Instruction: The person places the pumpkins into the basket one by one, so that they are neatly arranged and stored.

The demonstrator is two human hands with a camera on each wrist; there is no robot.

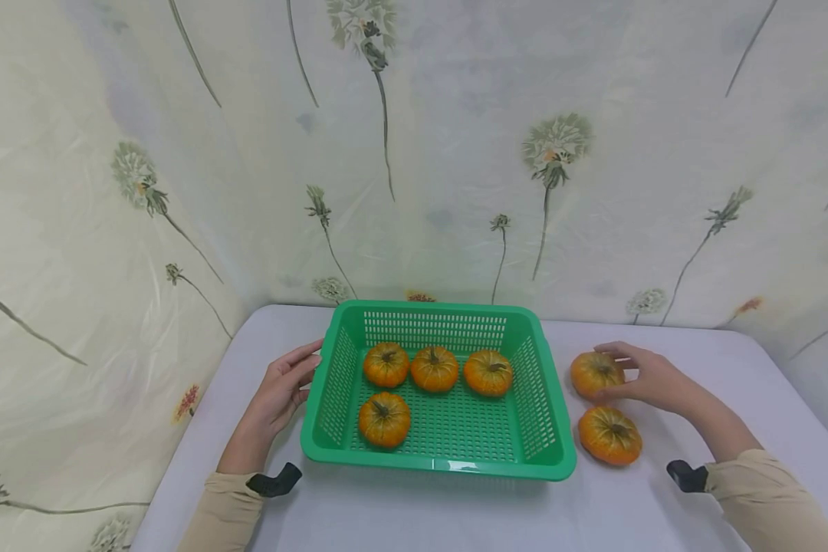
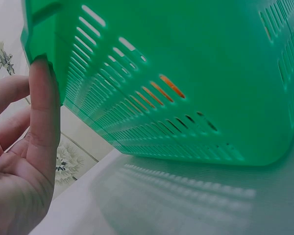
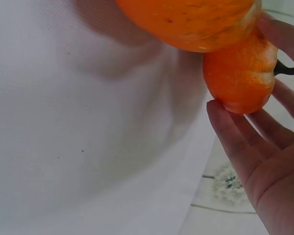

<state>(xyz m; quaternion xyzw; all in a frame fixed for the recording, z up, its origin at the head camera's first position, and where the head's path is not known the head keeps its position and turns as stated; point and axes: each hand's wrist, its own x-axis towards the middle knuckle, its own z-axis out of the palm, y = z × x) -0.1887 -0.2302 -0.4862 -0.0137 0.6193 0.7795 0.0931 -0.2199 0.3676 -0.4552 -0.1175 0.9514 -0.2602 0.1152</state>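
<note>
A green plastic basket (image 1: 366, 458) stands on the white table, with several small orange pumpkins (image 1: 434, 369) inside. At its left side, my left hand (image 1: 276, 395) touches the rim with extended fingers; the left wrist view shows the fingertips against the outside of the basket's wall (image 2: 230, 73). To the right of the basket, my right hand (image 1: 648, 377) grips a pumpkin (image 1: 589, 373) between thumb and fingers. The right wrist view has the thumb and fingers on opposite sides of this pumpkin (image 3: 240, 73), its dark stem toward the palm. Another pumpkin (image 1: 610, 435) lies just nearer, close beside it.
The white-covered table (image 1: 386, 521) extends around the basket. Behind it and along the left hangs a pale curtain (image 1: 441, 153) printed with dandelions. A dark device (image 1: 276, 481) sits on the left wrist and a similar one (image 1: 687, 476) on the right.
</note>
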